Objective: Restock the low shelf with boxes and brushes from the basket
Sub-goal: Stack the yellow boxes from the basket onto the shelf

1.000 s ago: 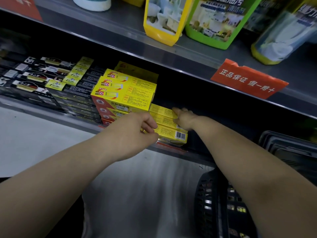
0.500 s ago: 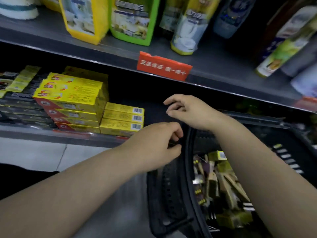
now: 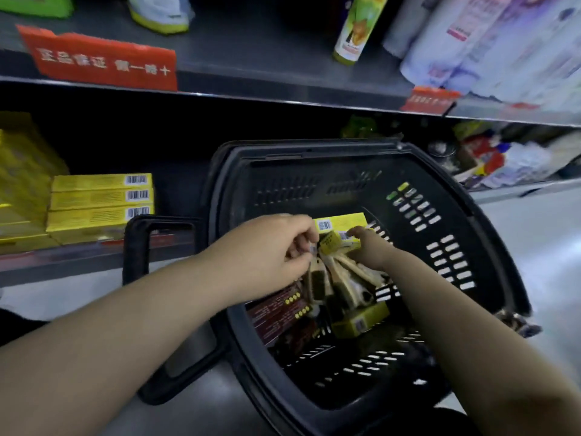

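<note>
Reaching down into the black basket (image 3: 471,215), I have both arms stretched over its near rim. My left grip (image 3: 276,247) is curled tight, thumb and fingertips pinching the top end of one of the wooden brushes (image 3: 339,278) where a small barcode tag sits. My right grip (image 3: 367,250) lies just to the right of it, fingers bent down over the yellow-carded tops of the same pile; whether it actually grasps one or only rests on them I cannot tell, as the back of the hand hides the fingertips. Just beyond both grips a yellow box (image 3: 345,223) lies flat in the basket, barcode up, touching the brush pile. Below my left grip, nearer to me, a dark red box (image 3: 276,313) leans under the brushes, and a smaller yellow pack (image 3: 361,322) lies under my right forearm. Well to the left of my left grip, past the basket handle (image 3: 138,247), the low shelf (image 3: 78,256) carries a stack of yellow boxes (image 3: 100,206) with barcodes facing me. Above and beyond my grips, the upper shelf bears a red label (image 3: 103,62) and blurred bottles.
</note>
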Motion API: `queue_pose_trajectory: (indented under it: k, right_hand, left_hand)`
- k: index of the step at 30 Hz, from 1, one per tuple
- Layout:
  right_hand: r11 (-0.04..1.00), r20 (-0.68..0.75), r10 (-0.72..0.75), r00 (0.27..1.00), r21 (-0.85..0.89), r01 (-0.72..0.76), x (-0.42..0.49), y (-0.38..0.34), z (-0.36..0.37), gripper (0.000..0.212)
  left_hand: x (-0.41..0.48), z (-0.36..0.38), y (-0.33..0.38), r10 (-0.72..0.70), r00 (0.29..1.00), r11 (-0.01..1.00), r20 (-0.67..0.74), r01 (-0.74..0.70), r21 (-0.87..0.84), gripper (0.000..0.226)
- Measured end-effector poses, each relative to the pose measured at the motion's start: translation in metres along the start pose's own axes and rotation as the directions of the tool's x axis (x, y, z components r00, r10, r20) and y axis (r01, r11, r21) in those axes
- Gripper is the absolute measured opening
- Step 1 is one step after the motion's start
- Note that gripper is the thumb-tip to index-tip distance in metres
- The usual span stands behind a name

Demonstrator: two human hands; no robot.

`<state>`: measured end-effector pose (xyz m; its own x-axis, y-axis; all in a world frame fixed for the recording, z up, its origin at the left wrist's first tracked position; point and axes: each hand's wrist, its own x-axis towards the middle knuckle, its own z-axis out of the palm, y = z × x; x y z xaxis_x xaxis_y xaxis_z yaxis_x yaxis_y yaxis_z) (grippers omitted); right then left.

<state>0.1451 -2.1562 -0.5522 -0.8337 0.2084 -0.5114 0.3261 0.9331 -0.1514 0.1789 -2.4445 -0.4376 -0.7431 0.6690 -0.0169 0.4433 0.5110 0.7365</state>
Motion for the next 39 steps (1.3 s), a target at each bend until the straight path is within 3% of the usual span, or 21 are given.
queue_pose_trajectory:
  k: [2, 9, 13, 15, 18, 21, 24, 27, 30, 34, 36, 39]
  right_hand:
    - [0.993, -0.010, -0.016, 1.000, -0.120, 0.014, 0.014, 0.007, 0.011, 0.061]
    - [0.936, -0.156, -0.110, 0.982, -0.348, 0.050, 0.040, 0.009, 0.025, 0.050]
    - [0.872, -0.106, -0.210, 0.972, -0.471, 0.137, 0.036, 0.003, 0.015, 0.047]
    - [0.921, -0.112, -0.194, 0.975, -0.363, 0.142, 0.028, -0.005, -0.004, 0.045]
    - [0.975, -0.146, -0.202, 0.968, 0.060, 0.212, 0.008, -0.022, -0.048, 0.040]
    - [0.817, -0.101, -0.326, 0.940, 0.470, 0.334, -0.020, -0.040, -0.074, 0.037]
    - [0.643, -0.007, -0.460, 0.888, 0.687, 0.338, -0.038, -0.058, -0.080, 0.029]
    - [0.537, 0.003, -0.493, 0.870, 0.788, 0.301, -0.048, -0.071, -0.085, 0.029]
    - [0.483, -0.018, -0.502, 0.865, 0.824, 0.298, -0.054, -0.079, -0.087, 0.025]
    - [0.596, -0.076, -0.472, 0.879, 0.707, 0.381, -0.066, -0.099, -0.084, 0.020]
    - [0.633, -0.152, -0.452, 0.879, 0.640, 0.436, -0.072, -0.113, -0.079, 0.026]
    - [0.555, -0.148, -0.515, 0.845, 0.693, 0.460, -0.076, -0.127, -0.080, 0.037]
  left_hand:
    - [0.006, 0.006, 0.005, -0.008, 1.000, 1.000, -0.003, 0.008, -0.009, 0.018]
    - [0.005, 0.014, -0.002, -0.127, 0.992, 0.991, 0.007, 0.127, -0.047, 0.015]
    - [-0.001, 0.015, -0.007, -0.175, 0.984, 0.982, 0.029, 0.176, -0.061, 0.015]
    - [-0.002, 0.014, -0.006, -0.174, 0.984, 0.982, 0.032, 0.176, -0.071, 0.015]
    - [-0.003, 0.013, -0.004, -0.209, 0.977, 0.971, 0.030, 0.211, -0.114, 0.021]
    - [-0.001, 0.012, -0.005, -0.287, 0.958, 0.935, 0.022, 0.285, -0.210, 0.040]
    - [0.004, 0.009, -0.005, -0.404, 0.914, 0.826, 0.026, 0.377, -0.420, 0.049]
    - [0.008, 0.007, -0.003, -0.482, 0.874, 0.659, 0.068, 0.412, -0.629, 0.038]
    - [0.007, 0.011, -0.005, -0.485, 0.867, 0.565, 0.116, 0.412, -0.715, 0.031]
    - [0.008, 0.012, -0.005, -0.463, 0.873, 0.510, 0.156, 0.406, -0.759, 0.027]
    - [0.011, 0.011, -0.004, -0.446, 0.876, 0.489, 0.183, 0.409, -0.770, 0.042]
    - [0.012, 0.016, -0.006, -0.473, 0.874, 0.557, 0.109, 0.393, -0.732, 0.065]
